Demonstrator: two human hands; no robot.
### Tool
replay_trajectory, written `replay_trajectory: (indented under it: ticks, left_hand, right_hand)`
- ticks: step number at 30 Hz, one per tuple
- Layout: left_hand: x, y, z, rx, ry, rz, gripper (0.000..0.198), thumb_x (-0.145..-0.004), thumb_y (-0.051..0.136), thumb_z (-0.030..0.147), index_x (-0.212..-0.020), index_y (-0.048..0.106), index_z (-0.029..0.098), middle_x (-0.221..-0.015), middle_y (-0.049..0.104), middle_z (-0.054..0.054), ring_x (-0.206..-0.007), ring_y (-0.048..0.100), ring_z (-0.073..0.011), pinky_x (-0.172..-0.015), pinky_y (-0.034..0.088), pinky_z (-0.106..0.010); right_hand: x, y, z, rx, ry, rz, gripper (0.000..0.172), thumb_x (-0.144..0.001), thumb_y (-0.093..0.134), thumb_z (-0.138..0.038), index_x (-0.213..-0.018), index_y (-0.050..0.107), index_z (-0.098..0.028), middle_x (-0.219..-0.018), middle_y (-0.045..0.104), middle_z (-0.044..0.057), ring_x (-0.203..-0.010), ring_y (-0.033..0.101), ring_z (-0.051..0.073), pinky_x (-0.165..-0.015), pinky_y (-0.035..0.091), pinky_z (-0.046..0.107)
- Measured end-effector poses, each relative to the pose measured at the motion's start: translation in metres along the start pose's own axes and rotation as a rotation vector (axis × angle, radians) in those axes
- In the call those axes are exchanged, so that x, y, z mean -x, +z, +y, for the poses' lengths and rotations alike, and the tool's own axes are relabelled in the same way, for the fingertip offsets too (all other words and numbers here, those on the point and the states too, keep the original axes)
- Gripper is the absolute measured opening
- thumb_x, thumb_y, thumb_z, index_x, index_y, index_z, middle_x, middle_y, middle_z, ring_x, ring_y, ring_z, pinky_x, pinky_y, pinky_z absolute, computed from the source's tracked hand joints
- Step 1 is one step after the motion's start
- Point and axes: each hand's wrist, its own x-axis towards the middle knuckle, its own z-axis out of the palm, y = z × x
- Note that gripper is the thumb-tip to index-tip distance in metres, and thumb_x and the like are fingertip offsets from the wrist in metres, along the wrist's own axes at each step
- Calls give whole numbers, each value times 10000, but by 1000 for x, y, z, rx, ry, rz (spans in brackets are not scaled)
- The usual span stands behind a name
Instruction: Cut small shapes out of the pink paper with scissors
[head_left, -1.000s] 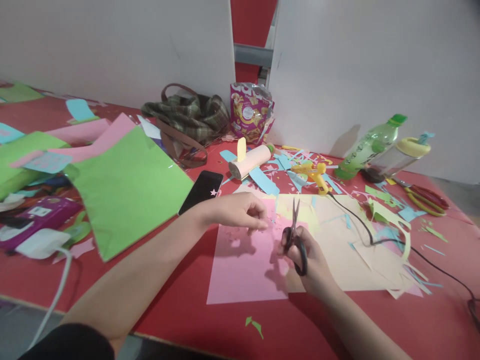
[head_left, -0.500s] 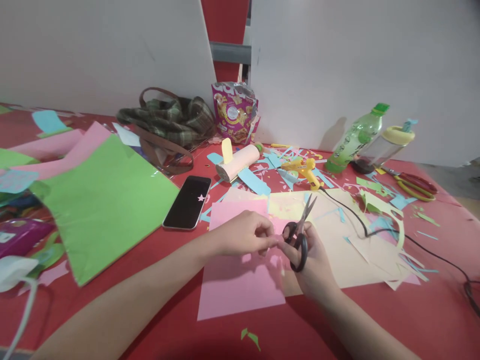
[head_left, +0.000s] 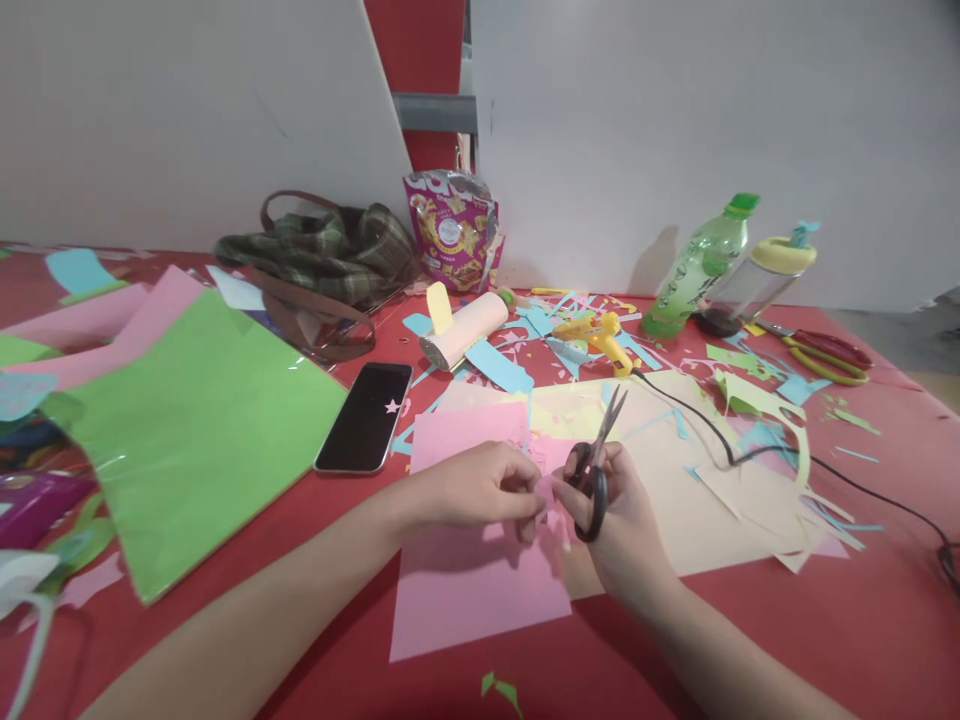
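Note:
My left hand (head_left: pixel 484 487) is closed in a pinch on a small piece of pink paper (head_left: pixel 547 490). Its exact shape is mostly hidden by the fingers. Close by on the right, my right hand (head_left: pixel 634 530) is wrapped round black-handled scissors (head_left: pixel 610 422), whose blades point up and away, slightly apart. The right thumb and forefinger are close to the pink piece; whether they touch it is hard to make out. Under both hands lies a pink sheet (head_left: pixel 469 600), overlapping a cream sheet (head_left: pixel 660 500). A tiny pink star (head_left: pixel 391 407) rests on the phone (head_left: pixel 360 435).
Behind the hands sit a paper-covered roll with flaps (head_left: pixel 476 328), a yellow glue gun (head_left: pixel 604 340) with a black cord, and blue scraps (head_left: pixel 499 366). Green sheets (head_left: pixel 202 440) lie left. A green bottle (head_left: pixel 701 270), a clear cup (head_left: pixel 757 290) and red-yellow scissors (head_left: pixel 829 358) stand or lie right.
My left hand has shifted slightly left and down, its fingertips drawing a little apart from the right hand's. The scissors stay in my right hand. The whole view has turned slightly.

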Motion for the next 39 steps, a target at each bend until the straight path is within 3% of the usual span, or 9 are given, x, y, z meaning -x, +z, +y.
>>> replay_trajectory:
  ticks: [5,11,19,25,30,33,36,39]
  left_hand:
    - [3,-4,3,17,-47,-79,142,-708,440,197,-601,514,140,-640,620,-13,-603,563,-102,-549,386,-181]
    - [6,-13,8,-110,-21,-12,180,-742,423,255,-656,538,147,-663,604,-4,-603,530,-93,-547,370,-175]
    - [4,-6,4,-198,2,24,251,-770,381,284,-638,540,142,-606,560,3,-509,482,-77,-507,352,-181]
    - [7,-14,10,-96,-14,248,225,-757,414,270,-598,505,139,-578,530,19,-527,459,-72,-517,353,-180]
    - [9,-22,9,-17,46,577,247,-777,389,252,-582,487,136,-625,532,8,-630,495,-86,-647,383,-203]
    - [9,-22,7,-19,79,705,254,-786,375,256,-591,490,140,-624,536,7,-631,491,-91,-653,381,-210]
    - [10,-19,8,-36,104,720,266,-788,367,256,-580,489,144,-612,535,9,-631,497,-98,-648,383,-213]
    - [10,-13,11,-62,97,658,272,-782,369,245,-556,483,146,-591,524,17,-597,496,-92,-611,384,-204]
  right_hand:
    - [-1,0,-2,58,22,8,304,-631,621,-155,-691,332,-229,-692,471,-48,-573,494,93,-480,381,207]
    - [-3,1,-1,78,21,-15,319,-613,627,-141,-678,328,-231,-673,484,-52,-586,501,95,-507,397,212]
    - [-1,2,-1,69,25,-50,303,-634,611,-119,-683,332,-229,-699,465,-51,-603,475,88,-493,371,200]
    - [0,1,-3,91,62,-57,263,-677,598,-176,-680,338,-220,-648,455,-50,-521,413,75,-448,331,190]
    - [2,2,0,-28,127,-242,274,-698,581,-325,-692,328,-219,-650,436,-37,-509,412,84,-449,320,209]
    - [6,2,1,19,156,-359,276,-702,564,-380,-708,345,-213,-693,446,-16,-599,452,113,-487,330,222]
    - [8,4,0,46,178,-411,272,-702,566,-381,-712,354,-211,-684,456,-13,-649,459,128,-538,348,239]
    - [8,4,-1,-17,156,-327,275,-687,590,-351,-707,351,-216,-698,465,-19,-648,468,127,-555,356,247]
